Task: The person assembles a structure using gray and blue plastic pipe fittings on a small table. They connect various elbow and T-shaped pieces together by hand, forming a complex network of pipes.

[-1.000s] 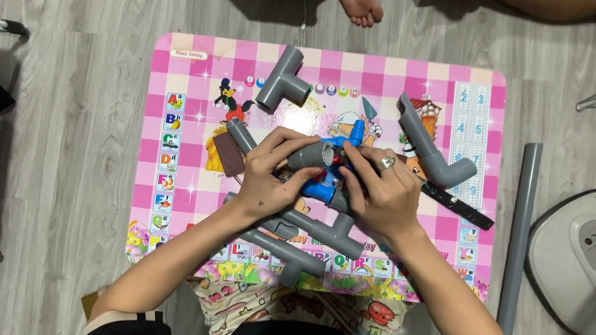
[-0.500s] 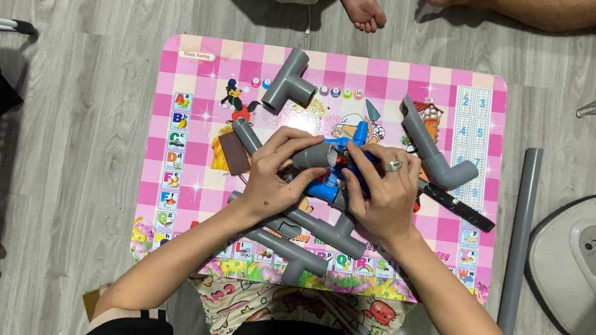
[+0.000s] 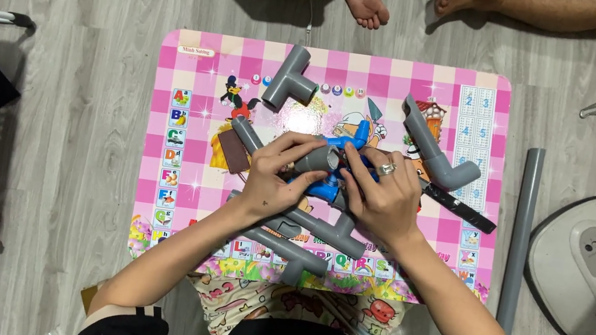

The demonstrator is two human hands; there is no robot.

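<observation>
Low pink checked children's tabletop (image 3: 189,59) seen from above, on a grey plank floor. At its centre a short grey plastic pipe piece (image 3: 317,158) is held in the left hand (image 3: 277,180), fingers wrapped around it. A blue plastic pipe fitting (image 3: 327,189) is gripped by the right hand (image 3: 386,195), which wears a ring; most of the fitting is covered, and a blue stub shows above the fingers. The two parts are pressed end to end between the hands.

Judgement on doing this well: the pipe end should be kept square to the blue socket, pushed straight along the shared line with a slight twist, both grips kept close to the joint.

The grey piece's long axis runs roughly left-right, tilted slightly up to the right, its right end pointing into the fitting. How deep it is seated cannot be told.

Nearby, untouched: a grey T-shaped pipe fitting (image 3: 291,79) above, a grey elbow pipe (image 3: 436,150) to the right, a joined grey pipe assembly (image 3: 312,235) under the wrists, a long grey pipe (image 3: 520,238) on the floor beside a white round device (image 3: 595,268).
</observation>
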